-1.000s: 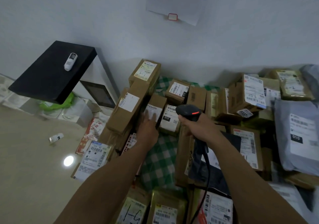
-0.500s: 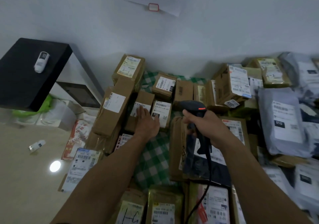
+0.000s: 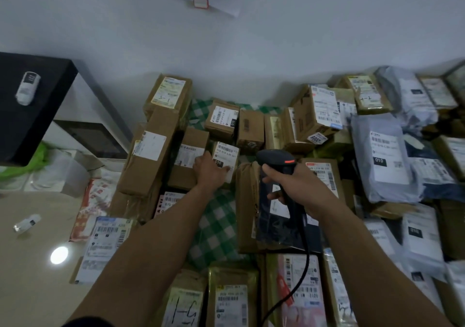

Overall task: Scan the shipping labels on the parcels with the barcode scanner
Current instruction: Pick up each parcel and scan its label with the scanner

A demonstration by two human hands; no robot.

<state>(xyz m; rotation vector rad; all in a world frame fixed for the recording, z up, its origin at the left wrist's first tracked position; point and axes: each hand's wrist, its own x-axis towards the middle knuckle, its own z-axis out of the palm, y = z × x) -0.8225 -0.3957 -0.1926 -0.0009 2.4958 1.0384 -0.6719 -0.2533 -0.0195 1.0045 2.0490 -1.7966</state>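
My right hand [image 3: 293, 184] grips the handle of a black barcode scanner [image 3: 278, 160] with a red mark on its head, its cable [image 3: 300, 274] trailing toward me. The scanner head points at a small brown box with a white label marked 010 [image 3: 224, 154]. My left hand [image 3: 210, 172] rests on that box's near side, fingers spread across it and the neighbouring box [image 3: 187, 155]. Many brown cardboard parcels and grey mailer bags [image 3: 385, 160] with white shipping labels lie packed together on a green checked cloth [image 3: 216, 228].
A black shelf top [image 3: 25, 115] at the left carries a small white device [image 3: 27, 91]. The beige floor [image 3: 27, 276] lies at the lower left with a small white item [image 3: 26, 223] on it. A white wall [image 3: 251, 49] stands behind the parcels.
My left hand slid right from the neighbouring box onto the small 010-labelled box. The scanner stayed in my right hand and shifted slightly right. The camera tilted down and right.
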